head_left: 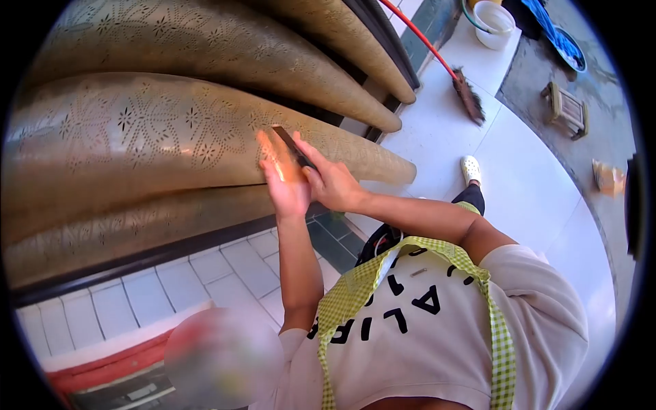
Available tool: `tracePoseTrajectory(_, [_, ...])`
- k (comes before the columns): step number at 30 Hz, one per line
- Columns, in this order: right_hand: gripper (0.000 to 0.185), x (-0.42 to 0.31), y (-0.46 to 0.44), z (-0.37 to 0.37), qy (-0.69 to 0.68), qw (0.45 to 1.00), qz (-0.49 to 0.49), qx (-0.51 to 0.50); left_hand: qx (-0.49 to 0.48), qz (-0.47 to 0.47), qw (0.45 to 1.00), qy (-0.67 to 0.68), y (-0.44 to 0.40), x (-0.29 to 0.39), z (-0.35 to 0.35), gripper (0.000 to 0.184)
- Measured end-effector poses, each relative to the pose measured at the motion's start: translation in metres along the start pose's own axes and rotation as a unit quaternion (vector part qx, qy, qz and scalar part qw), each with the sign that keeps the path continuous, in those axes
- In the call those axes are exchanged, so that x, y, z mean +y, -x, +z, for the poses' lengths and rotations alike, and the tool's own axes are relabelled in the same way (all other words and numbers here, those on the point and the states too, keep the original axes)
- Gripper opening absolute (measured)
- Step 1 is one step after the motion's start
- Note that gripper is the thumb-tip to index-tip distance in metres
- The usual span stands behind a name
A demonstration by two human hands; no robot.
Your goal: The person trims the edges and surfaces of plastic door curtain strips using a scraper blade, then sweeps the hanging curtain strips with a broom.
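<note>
My left hand (287, 188) is held palm up with its fingers stretched out, and bright orange light falls across it. Close against it, my right hand (335, 183) has its fingers bent round a narrow dark flat strip (292, 147), whose kind I cannot make out. The strip lies between the two hands, along the left fingers. Just behind them are large rounded folds of tan sheet (184, 130) with a pierced floral pattern. Whether the left fingertips touch the sheet, I cannot tell.
A broom (468, 96) with a red handle lies on the pale floor (533, 171). Beyond are a white bucket (493, 24), a basin (570, 51) with blue cloth, a small stool (566, 111) and a crumpled bag (608, 178). White tiles (178, 280) line the lower left.
</note>
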State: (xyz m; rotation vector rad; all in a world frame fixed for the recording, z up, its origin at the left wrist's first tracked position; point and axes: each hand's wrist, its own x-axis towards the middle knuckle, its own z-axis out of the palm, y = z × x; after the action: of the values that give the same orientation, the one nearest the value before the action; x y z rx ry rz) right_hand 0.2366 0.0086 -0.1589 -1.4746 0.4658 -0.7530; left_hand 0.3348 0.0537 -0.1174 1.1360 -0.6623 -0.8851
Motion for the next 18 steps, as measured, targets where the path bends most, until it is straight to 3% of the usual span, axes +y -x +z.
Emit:
tracePoseTrajectory(2, [0.057, 0.052, 0.007, 0.016, 0.026, 0.997, -0.014, 0.070, 0.003, 0.006, 1.000, 0.024, 0.001, -0.001, -0.002, 0.074])
tracePoseTrajectory(3, [0.054, 0.036, 0.007, -0.009, -0.044, 0.967, 0.248, -0.039, 0.008, -0.007, 1.000, 0.028, 0.002, 0.000, -0.005, 0.072])
tracePoseTrajectory(6, [0.051, 0.060, -0.001, -0.024, 0.018, 0.959, 0.274, -0.077, 0.014, -0.012, 1.000, 0.018, -0.001, 0.003, -0.016, 0.069])
tracePoseTrajectory(10, [0.050, 0.030, -0.013, -0.016, 0.006, 0.963, 0.270, -0.001, 0.044, -0.009, 0.998, 0.054, 0.000, 0.008, -0.018, 0.068])
tracePoseTrajectory(12, [0.051, 0.016, -0.009, 0.003, -0.020, 0.999, 0.021, 0.037, 0.051, -0.011, 0.997, 0.060, 0.002, 0.009, -0.022, 0.069])
tracePoseTrajectory(15, [0.053, 0.020, -0.017, 0.019, -0.024, 0.999, 0.029, -0.017, 0.030, 0.003, 0.996, 0.080, 0.004, 0.005, -0.028, 0.067])
tracePoseTrajectory(16, [0.053, 0.035, -0.017, 0.018, 0.030, 0.999, 0.013, 0.018, 0.031, 0.006, 0.996, 0.078, 0.007, 0.007, -0.029, 0.067])
tracePoseTrajectory(17, [0.050, 0.053, -0.021, 0.009, -0.079, 0.972, 0.223, -0.019, 0.035, -0.009, 0.995, 0.091, 0.010, 0.011, -0.032, 0.064])
tracePoseTrajectory(18, [0.048, 0.106, -0.019, 0.014, -0.152, 0.941, 0.300, 0.039, 0.039, -0.023, 0.993, 0.105, 0.013, 0.014, -0.034, 0.062])
